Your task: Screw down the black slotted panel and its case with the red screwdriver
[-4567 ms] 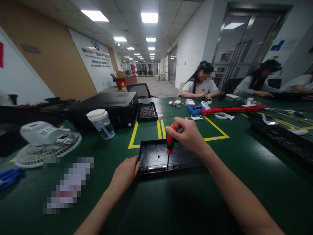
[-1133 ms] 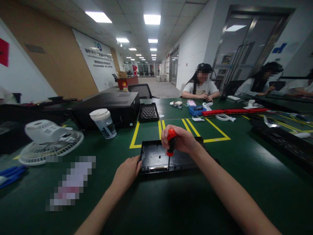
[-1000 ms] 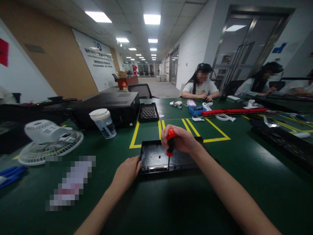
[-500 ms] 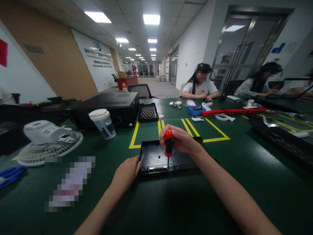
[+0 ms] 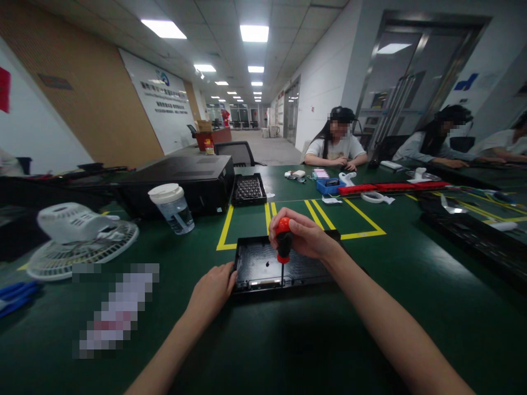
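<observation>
1. The right hand [image 5: 302,235] has its fingers curled tight around a screwdriver [image 5: 284,249]. Its handle is red and black, and its thin dark rod points down, almost straight.
2. The left hand [image 5: 214,282] is bent over the left edge of a black tray [image 5: 252,253], with thumb and fingers closed on it.
3. The rod's tip is at the near side of the tray, but it is too small to tell what it touches.
4. The tray lies flat on the green table [image 5: 263,351], by the yellow tape [image 5: 226,225]. It is shiny inside, with low walls, a small dark spot and a pale strip near the front. The right hand hides some of it.
5. A small white sticker [image 5: 219,210] is on the big black box [image 5: 181,173]. I cannot read it.
6. Far back, a white wall sign [image 5: 162,96] has a round blue logo and rows of dark writing, too blurry to read.
</observation>
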A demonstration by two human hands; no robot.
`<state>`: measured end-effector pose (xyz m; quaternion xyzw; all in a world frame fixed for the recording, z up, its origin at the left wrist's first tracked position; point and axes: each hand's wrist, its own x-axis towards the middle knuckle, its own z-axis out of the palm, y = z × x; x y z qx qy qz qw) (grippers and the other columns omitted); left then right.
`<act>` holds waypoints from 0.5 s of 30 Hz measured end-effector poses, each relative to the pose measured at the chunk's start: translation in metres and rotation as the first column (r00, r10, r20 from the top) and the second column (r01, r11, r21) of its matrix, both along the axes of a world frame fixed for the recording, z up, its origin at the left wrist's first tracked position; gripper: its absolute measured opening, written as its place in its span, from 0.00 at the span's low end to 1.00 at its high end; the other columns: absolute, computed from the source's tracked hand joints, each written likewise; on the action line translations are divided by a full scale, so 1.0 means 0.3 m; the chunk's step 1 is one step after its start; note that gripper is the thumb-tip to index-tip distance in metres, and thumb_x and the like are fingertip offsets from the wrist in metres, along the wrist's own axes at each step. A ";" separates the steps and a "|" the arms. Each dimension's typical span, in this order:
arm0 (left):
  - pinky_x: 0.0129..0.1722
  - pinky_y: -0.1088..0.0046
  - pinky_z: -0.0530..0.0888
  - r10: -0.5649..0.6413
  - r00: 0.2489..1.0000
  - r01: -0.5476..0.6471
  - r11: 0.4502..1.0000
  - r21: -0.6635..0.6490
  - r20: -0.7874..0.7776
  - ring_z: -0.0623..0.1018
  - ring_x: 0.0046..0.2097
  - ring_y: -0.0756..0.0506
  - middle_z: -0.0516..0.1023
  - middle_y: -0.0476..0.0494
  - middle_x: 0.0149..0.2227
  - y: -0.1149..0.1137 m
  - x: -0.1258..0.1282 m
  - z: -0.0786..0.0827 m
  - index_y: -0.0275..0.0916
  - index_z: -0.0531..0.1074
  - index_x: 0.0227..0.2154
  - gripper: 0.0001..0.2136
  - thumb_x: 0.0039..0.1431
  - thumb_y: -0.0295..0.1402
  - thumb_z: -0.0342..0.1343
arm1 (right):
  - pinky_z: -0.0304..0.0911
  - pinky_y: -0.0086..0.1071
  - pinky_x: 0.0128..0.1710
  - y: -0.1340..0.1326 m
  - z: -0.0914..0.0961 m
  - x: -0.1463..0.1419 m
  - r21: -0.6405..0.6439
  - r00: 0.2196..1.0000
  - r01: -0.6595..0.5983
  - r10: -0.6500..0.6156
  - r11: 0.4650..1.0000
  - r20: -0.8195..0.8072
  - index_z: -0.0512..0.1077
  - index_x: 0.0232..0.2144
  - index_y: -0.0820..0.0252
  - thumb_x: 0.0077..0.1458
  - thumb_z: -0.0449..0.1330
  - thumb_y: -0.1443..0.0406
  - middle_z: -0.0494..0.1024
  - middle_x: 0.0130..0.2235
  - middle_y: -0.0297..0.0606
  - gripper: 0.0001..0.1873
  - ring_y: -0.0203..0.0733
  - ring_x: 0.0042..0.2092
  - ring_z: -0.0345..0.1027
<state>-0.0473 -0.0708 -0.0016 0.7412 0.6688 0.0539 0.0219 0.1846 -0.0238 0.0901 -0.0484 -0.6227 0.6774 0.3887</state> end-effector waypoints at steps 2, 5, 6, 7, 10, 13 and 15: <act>0.44 0.69 0.69 -0.006 1.000 0.006 1.000 0.005 0.001 0.74 0.46 0.44 0.74 0.39 0.46 -0.001 -0.001 0.000 0.36 0.65 0.51 0.19 0.62 0.37 0.39 | 0.60 0.33 0.34 -0.002 0.002 -0.002 0.003 1.000 -0.002 0.002 1.000 -0.002 0.63 0.35 0.62 0.53 0.56 0.57 0.67 0.32 0.37 0.13 0.37 0.33 0.64; 0.43 0.70 0.70 -0.003 1.000 0.003 1.000 -0.004 -0.001 0.74 0.45 0.44 0.74 0.38 0.46 -0.003 0.001 0.004 0.36 0.65 0.51 0.19 0.62 0.37 0.40 | 0.61 0.33 0.33 -0.005 0.006 -0.005 0.014 1.000 -0.005 0.005 1.000 -0.010 0.63 0.35 0.61 0.53 0.56 0.58 0.67 0.33 0.37 0.13 0.36 0.32 0.64; 0.43 0.70 0.70 -0.003 1.000 0.003 1.000 -0.005 -0.003 0.74 0.45 0.44 0.74 0.39 0.46 -0.004 0.002 0.006 0.36 0.65 0.51 0.19 0.62 0.37 0.40 | 0.61 0.33 0.33 -0.006 0.007 -0.006 0.016 1.000 -0.005 0.005 1.000 -0.012 0.63 0.35 0.61 0.53 0.56 0.58 0.67 0.33 0.37 0.13 0.36 0.32 0.64; 0.43 0.70 0.70 -0.005 1.000 0.005 1.000 -0.004 -0.006 0.74 0.45 0.44 0.74 0.39 0.46 -0.005 0.003 0.007 0.36 0.65 0.51 0.19 0.62 0.37 0.40 | 0.61 0.33 0.33 -0.006 0.007 -0.006 0.017 1.000 -0.005 0.006 1.000 -0.013 0.63 0.35 0.61 0.53 0.56 0.58 0.67 0.33 0.37 0.12 0.36 0.32 0.64; 0.43 0.70 0.70 -0.010 1.000 0.010 1.000 0.007 -0.015 0.74 0.45 0.44 0.74 0.38 0.45 -0.006 0.007 0.011 0.36 0.65 0.51 0.19 0.62 0.37 0.39 | 0.61 0.33 0.33 -0.007 0.008 -0.006 0.018 1.000 -0.007 0.007 1.000 -0.011 0.63 0.35 0.61 0.53 0.56 0.58 0.67 0.33 0.37 0.13 0.36 0.32 0.64; 0.43 0.70 0.69 -0.006 1.000 0.006 1.000 0.006 -0.022 0.74 0.46 0.44 0.74 0.38 0.46 -0.005 0.006 0.010 0.36 0.65 0.51 0.19 0.62 0.37 0.39 | 0.62 0.33 0.33 -0.009 0.009 -0.005 0.015 1.000 0.002 -0.002 1.000 -0.005 0.63 0.35 0.61 0.53 0.57 0.58 0.67 0.33 0.37 0.13 0.36 0.32 0.64; 0.44 0.70 0.69 -0.005 1.000 0.005 1.000 -0.001 -0.021 0.74 0.46 0.44 0.74 0.38 0.46 -0.003 0.004 0.007 0.37 0.65 0.51 0.19 0.62 0.37 0.39 | 0.62 0.33 0.32 -0.009 0.009 -0.005 0.014 1.000 0.010 -0.010 1.000 -0.005 0.62 0.35 0.61 0.53 0.57 0.58 0.67 0.33 0.36 0.13 0.36 0.32 0.65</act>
